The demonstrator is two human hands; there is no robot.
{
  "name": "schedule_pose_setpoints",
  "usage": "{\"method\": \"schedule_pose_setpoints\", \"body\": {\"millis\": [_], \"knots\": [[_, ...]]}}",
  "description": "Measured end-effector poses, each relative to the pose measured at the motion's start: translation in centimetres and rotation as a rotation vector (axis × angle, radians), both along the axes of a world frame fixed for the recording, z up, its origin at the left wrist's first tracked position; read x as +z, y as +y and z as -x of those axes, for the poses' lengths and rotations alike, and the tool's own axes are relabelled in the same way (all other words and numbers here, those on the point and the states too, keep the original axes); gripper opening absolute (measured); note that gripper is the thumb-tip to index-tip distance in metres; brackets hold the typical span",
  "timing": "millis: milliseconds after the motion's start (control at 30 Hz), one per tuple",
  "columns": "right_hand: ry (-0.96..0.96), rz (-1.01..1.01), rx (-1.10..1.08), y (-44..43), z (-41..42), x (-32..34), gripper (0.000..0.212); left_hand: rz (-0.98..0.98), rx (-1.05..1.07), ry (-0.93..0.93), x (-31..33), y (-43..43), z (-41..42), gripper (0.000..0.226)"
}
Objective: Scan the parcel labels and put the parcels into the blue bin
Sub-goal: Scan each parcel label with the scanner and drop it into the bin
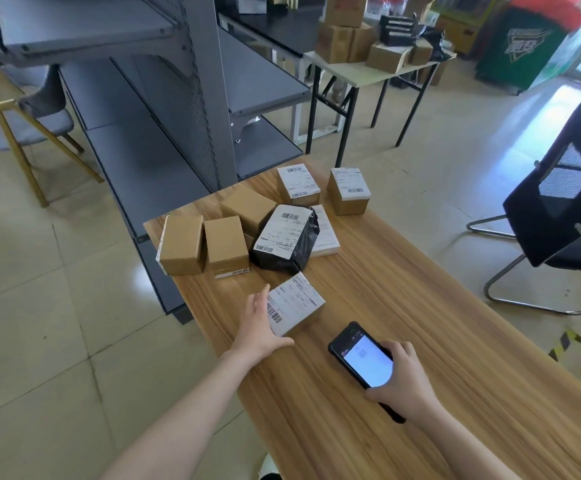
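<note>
One small cardboard parcel (296, 308) with a white barcode label lies on the wood-grain desk (420, 299). The left grip (259, 323), released, touches its side; the right grip (403, 379) clasps a black handheld scanner (362, 358).

Two bare arms, in the lower half of the frame. At lower left, the left forearm (195, 410): long and slim, uncovered from the wrist to the frame edge, smooth, with soft shadow along its lower side. Above it the left hand (260, 329), bare, with slender fingers (258, 301). At lower right, the right forearm (455, 445), also uncovered, cut by the bottom edge. Then the right hand (405, 379), bare too, with knuckles faintly marked. At bottom centre, a small white rounded shape (269, 465) with a dark part under it; maybe shoe or clothing, not possible to tell.
</note>
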State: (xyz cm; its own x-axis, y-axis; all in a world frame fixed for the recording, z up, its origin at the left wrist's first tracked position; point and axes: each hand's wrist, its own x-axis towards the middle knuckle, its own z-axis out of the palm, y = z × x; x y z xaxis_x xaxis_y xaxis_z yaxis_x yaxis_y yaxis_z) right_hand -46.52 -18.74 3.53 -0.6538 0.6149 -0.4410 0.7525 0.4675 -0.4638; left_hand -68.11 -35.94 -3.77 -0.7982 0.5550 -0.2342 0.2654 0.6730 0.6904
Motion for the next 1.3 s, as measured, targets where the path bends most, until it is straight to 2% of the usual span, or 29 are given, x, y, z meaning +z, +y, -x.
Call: {"method": "schedule_pose_setpoints", "body": {"millis": [133,267,567,800,1033,1167,1300], "knots": [[0.004,-0.094,0.087,0.5,0.6,0.7,0.099,0.002,-0.008,0.096,0.2,0.1,0.1,0.118],[0.025,-0.276,0.294,1.4,1.4,1.8,0.095,-0.007,-0.209,0.228,1.6,0.0,0.8,0.109],[0.021,-0.489,0.484,3.5,2.1,4.4,0.089,0.002,-0.347,0.227,4.0,0.0,-0.1,0.112],[0.006,-0.481,0.471,3.9,0.2,5.0,0.091,0.027,-0.420,0.328,5.2,0.4,-1.2,0.110],[0.006,-0.456,0.433,3.4,-2.8,4.9,0.094,0.037,-0.456,0.334,6.1,0.6,-3.2,0.107],[0.039,-0.409,0.320,3.0,-5.7,4.7,0.095,0.002,-0.483,0.324,6.1,1.5,-5.0,0.106],[0.031,-0.328,0.116,2.9,-10.5,4.3,0.105,-0.027,-0.558,0.299,5.8,4.4,-7.5,0.104]]}}
